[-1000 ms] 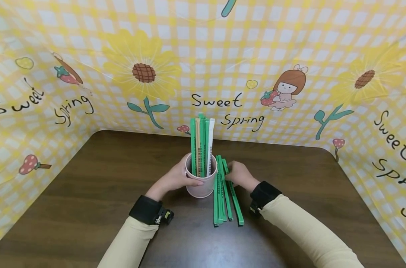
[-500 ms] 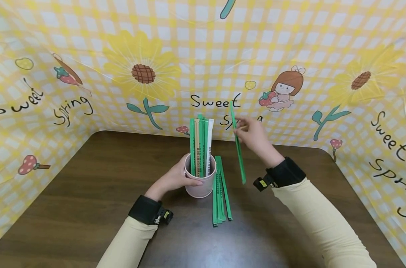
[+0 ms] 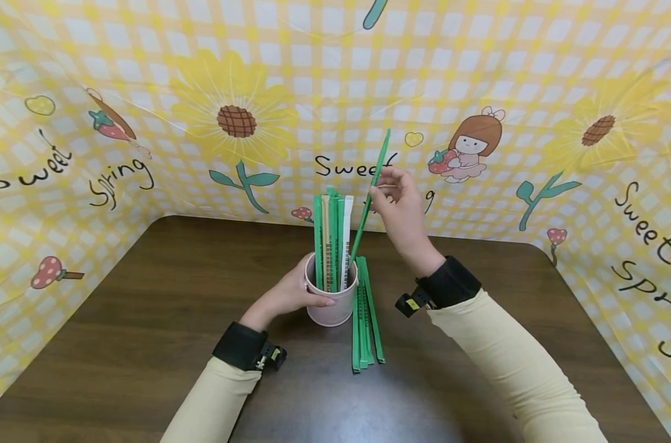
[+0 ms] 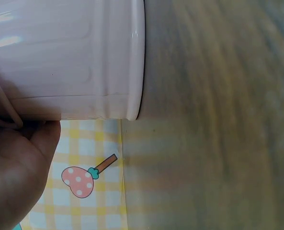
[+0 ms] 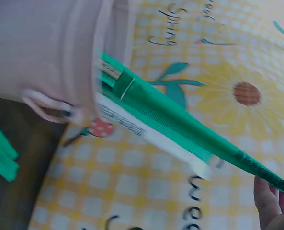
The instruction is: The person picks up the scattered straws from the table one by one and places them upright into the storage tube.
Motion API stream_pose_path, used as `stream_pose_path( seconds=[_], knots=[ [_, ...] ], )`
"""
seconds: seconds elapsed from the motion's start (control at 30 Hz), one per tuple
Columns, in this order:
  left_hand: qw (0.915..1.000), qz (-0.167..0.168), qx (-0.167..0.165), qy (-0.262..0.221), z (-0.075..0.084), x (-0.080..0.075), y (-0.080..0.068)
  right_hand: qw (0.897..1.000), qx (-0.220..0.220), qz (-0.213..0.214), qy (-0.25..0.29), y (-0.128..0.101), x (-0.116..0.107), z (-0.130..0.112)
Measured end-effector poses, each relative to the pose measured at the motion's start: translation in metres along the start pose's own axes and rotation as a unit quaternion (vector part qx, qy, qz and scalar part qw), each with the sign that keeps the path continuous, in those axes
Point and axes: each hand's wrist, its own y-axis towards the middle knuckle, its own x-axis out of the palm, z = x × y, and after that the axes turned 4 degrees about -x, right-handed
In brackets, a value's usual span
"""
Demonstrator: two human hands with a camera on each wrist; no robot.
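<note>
My left hand grips a small pale pink bucket at its side, thumb over the front near the rim. Upright in the bucket stand several paper-wrapped straws, mostly green, with one tan and one white. Above and right of it, my right hand pinches a green wrapped straw near its upper part. That straw leans, its lower end right at the bucket's rim; in the right wrist view this end overlaps the straws inside. The left wrist view shows the bucket wall close up and part of the left hand.
Several green wrapped straws lie on the dark wooden table, just right of the bucket. A yellow checked cloth with printed flowers and lettering hangs behind and at both sides. The bucket has a handle.
My right hand has picked a green wrapped straw off the table pile, lifted it and swung it left, its lower end now at the bucket's mouth. The left hand and bucket stay put.
</note>
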Motion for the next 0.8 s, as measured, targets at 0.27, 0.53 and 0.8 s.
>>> stream_pose_path(
  seconds=[0.27,0.53,0.8],
  knots=[
    [1.0,-0.001,0.0,0.003,0.002,0.0,-0.001,0.996,0.003,-0.049,-0.069,-0.02,0.018,0.035],
    [1.0,-0.003,0.008,0.002,0.002,0.0,-0.001,0.993,0.037,-0.075,-0.088,-0.038,0.028,0.055],
    [1.0,-0.001,0.0,0.008,0.001,-0.001,0.0,0.992,0.044,-0.077,-0.094,-0.046,0.034,0.065]
  ],
)
